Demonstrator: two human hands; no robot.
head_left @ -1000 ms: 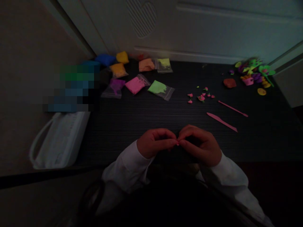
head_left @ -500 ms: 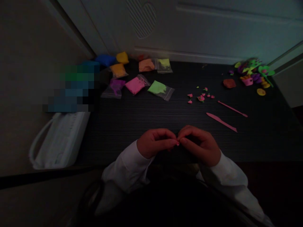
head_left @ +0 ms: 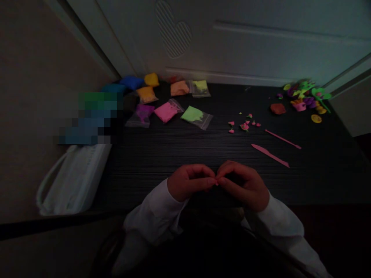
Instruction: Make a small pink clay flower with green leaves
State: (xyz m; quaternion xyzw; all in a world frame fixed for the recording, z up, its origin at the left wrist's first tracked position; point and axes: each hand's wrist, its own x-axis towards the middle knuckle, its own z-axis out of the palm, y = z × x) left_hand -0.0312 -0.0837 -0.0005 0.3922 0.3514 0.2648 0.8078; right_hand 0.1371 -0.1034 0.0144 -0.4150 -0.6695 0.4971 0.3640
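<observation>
Pink piece [head_left: 216, 183]: over the worktop [head_left: 145, 158], clamped between fingertips of left hand [head_left: 187, 183] and right hand [head_left: 247, 187], probably for fine control. Beyond, pink knife [head_left: 270, 155], seemingly set within easy reach; farther, small pink-and-green bits [head_left: 245, 126], perhaps grouped against crushing.

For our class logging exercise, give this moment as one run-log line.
left hand: pinching pink piece; right hand: pinching same piece; pink knife: on tabletop, unheld

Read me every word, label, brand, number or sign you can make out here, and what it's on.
No text is readable in this view.
White box: faint marks, too small and blurred to read.
Pixelated patch: any lettering there cannot be told.
Pink knife-shaped tool: no lettering visible.
</observation>
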